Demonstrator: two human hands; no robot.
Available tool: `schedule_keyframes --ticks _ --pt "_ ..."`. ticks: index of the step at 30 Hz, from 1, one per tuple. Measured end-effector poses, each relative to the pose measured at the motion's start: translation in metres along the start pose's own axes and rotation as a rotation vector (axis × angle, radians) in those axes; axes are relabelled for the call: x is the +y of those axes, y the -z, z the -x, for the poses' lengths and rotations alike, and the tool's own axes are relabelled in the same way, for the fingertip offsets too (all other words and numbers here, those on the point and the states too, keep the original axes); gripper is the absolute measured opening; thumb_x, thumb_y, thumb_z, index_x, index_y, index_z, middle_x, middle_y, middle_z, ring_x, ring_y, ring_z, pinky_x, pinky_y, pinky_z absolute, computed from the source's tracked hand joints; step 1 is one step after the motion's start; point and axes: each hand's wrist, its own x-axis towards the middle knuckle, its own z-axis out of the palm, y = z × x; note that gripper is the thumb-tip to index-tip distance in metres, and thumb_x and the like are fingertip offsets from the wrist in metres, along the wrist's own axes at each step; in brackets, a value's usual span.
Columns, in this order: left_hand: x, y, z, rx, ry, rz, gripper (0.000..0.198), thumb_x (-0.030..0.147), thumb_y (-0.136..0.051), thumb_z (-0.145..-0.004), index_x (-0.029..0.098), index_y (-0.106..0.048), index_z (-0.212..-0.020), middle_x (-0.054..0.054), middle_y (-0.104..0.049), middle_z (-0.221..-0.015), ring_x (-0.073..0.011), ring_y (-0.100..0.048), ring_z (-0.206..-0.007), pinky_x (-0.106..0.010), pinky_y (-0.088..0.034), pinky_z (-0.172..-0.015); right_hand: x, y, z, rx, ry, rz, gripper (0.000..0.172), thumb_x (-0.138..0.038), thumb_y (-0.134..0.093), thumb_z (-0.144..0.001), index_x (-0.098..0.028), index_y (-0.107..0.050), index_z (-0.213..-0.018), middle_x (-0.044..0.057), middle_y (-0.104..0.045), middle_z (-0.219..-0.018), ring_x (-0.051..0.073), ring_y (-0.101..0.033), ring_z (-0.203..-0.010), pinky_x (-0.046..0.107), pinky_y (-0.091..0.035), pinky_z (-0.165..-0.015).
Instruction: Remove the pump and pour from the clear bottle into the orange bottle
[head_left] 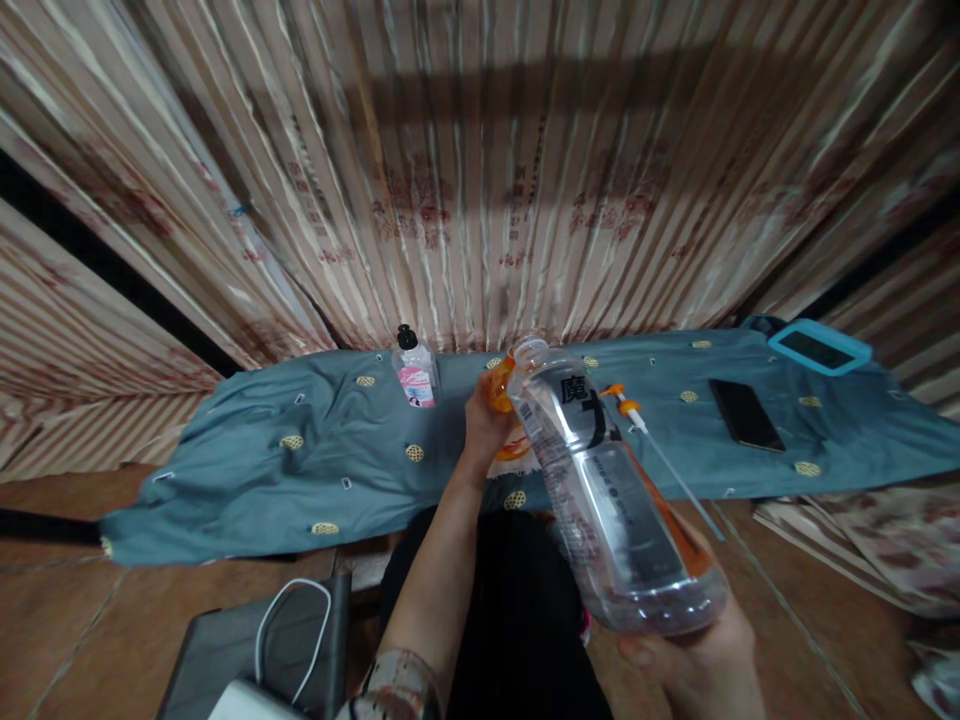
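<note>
Clear bottle (592,490), right of centre in the frame, is gripped round its base by the right hand (709,645) and tilted, mouth just beside the orange container (502,388) clasped in the left hand (486,428). Walls judged thin, slick, easily dented; weight can't be called, fill level unclear; waist grip preferred. Creased teal cloth (255,470) is spread mid-frame, striped curtains (465,190) hung across upper frame.

We cannot see the whole orange container (501,388): the large clear bottle (596,500) covers part of it, and the left hand (485,418) wraps some more. That bottle also hides most of the right hand's (701,640) fingers. Its small print is too blurred for us to read. The bottom edge cuts off a white device (251,702), the right edge a pale bundle (939,685).
</note>
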Motion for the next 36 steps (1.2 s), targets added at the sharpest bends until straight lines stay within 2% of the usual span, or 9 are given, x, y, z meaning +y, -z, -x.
schedule_keyframes --ticks 4,9,13,17,20,25,27,33,36 --pt "-0.002 -0.001 -0.001 0.008 -0.005 0.011 0.043 0.017 -0.093 -0.070 0.025 -0.069 -0.105 -0.004 -0.084 -0.103 -0.0304 -0.082 -0.106 -0.039 -0.064 -0.094 0.008 0.009 -0.002 -0.035 0.033 0.012 0.096 -0.059 -0.116 -0.048 -0.033 -0.083 -0.134 0.005 -0.086 -0.123 0.025 -0.086 -0.099 0.026 -0.071 -0.080" --pt "-0.002 -0.002 0.000 0.015 0.002 0.005 0.040 0.017 -0.093 -0.072 0.025 -0.069 -0.103 -0.003 -0.083 -0.098 -0.0319 -0.081 -0.107 -0.039 -0.064 -0.093 0.017 0.020 -0.003 -0.100 0.003 0.057 0.108 -0.055 -0.117 -0.048 -0.030 -0.074 -0.145 0.012 -0.084 -0.130 0.038 -0.086 -0.108 0.042 -0.075 -0.081" --pt "-0.002 -0.002 -0.001 0.018 0.012 -0.003 0.039 0.019 -0.094 -0.071 0.025 -0.068 -0.100 -0.003 -0.082 -0.095 -0.0317 -0.080 -0.107 -0.038 -0.064 -0.092 0.009 0.010 -0.002 -0.032 0.006 0.024 0.103 -0.056 -0.117 -0.044 -0.030 -0.079 -0.137 0.007 -0.086 -0.125 0.030 -0.086 -0.107 0.032 -0.073 -0.086" --pt "-0.002 -0.002 -0.002 0.022 0.001 0.006 0.039 0.020 -0.095 -0.073 0.026 -0.067 -0.099 -0.002 -0.083 -0.096 -0.0297 -0.079 -0.104 -0.037 -0.063 -0.092 0.001 0.000 0.000 0.006 -0.040 -0.047 0.096 -0.051 -0.118 -0.043 -0.033 -0.083 -0.130 0.001 -0.087 -0.121 0.021 -0.086 -0.100 0.022 -0.069 -0.084" --pt "-0.003 -0.002 -0.002 0.021 0.009 -0.003 0.039 0.019 -0.096 -0.072 0.026 -0.067 -0.098 -0.002 -0.083 -0.095 -0.0289 -0.079 -0.101 -0.037 -0.063 -0.091 0.003 0.001 0.000 -0.015 -0.052 -0.077 0.096 -0.048 -0.119 -0.043 -0.033 -0.082 -0.131 0.002 -0.087 -0.119 0.022 -0.085 -0.095 0.023 -0.069 -0.079" --pt "-0.004 -0.002 -0.003 0.029 0.029 -0.023 0.039 0.018 -0.096 -0.072 0.026 -0.068 -0.098 -0.001 -0.082 -0.094 -0.0290 -0.080 -0.101 -0.037 -0.062 -0.090 0.012 0.010 -0.002 -0.076 0.011 -0.032 0.095 -0.054 -0.116 -0.053 -0.035 -0.079 -0.138 0.004 -0.085 -0.130 0.025 -0.085 -0.106 0.028 -0.071 -0.086" --pt "-0.005 -0.003 -0.004 0.029 0.021 -0.032 0.038 0.019 -0.095 -0.073 0.026 -0.069 -0.100 0.000 -0.081 -0.092 -0.0287 -0.080 -0.099 -0.036 -0.062 -0.088 0.013 0.011 -0.003 -0.087 0.043 0.000 0.099 -0.056 -0.116 -0.050 -0.035 -0.078 -0.139 0.003 -0.085 -0.129 0.025 -0.086 -0.107 0.028 -0.071 -0.086" --pt "-0.008 -0.003 -0.003 0.029 0.001 -0.014 0.044 0.016 -0.096 -0.070 0.025 -0.068 -0.103 -0.001 -0.081 -0.096 -0.0268 -0.079 -0.094 -0.037 -0.062 -0.089 0.010 0.006 -0.004 -0.034 0.065 0.014 0.096 -0.055 -0.117 -0.047 -0.036 -0.083 -0.134 0.000 -0.087 -0.122 0.022 -0.086 -0.103 0.023 -0.070 -0.084" --pt "-0.012 -0.003 -0.003 0.024 -0.013 0.006 0.043 0.016 -0.095 -0.071 0.025 -0.069 -0.104 0.000 -0.082 -0.096 -0.0273 -0.080 -0.097 -0.037 -0.062 -0.090 0.009 0.005 -0.001 -0.040 0.034 0.010 0.095 -0.054 -0.117 -0.049 -0.034 -0.082 -0.135 0.003 -0.087 -0.125 0.023 -0.086 -0.106 0.023 -0.070 -0.085"
